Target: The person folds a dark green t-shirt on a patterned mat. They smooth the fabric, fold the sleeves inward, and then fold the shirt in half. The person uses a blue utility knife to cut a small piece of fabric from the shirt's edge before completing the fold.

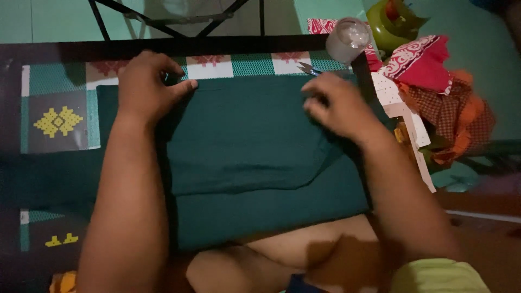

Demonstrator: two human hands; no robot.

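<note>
Two hands: both rest on a dark green cloth [244,141] spread across a low table [59,116].
Left hand [147,86]: at the cloth's far left corner, fingers curled over and thumb stretched right along the far edge, pinching the cloth there.
Right hand [339,106]: near the cloth's far right corner, fingers bent and pressed down on the fabric; cannot tell whether a fold is caught under them.
Cloth: folded, one layer lying over another, the upper layer's edge running across the near half; the near part hangs toward the person's knees.
Table cover: patterned mat with teal, white and red squares along the far side and a yellow diamond motif [57,121] at left.
Scissors [309,68]: on the mat just beyond the right hand, apart from it.
Clear plastic container [348,38]: far right, beyond the scissors.
Heap of red and orange fabrics [442,92]: right of the table, well apart from the hands.
</note>
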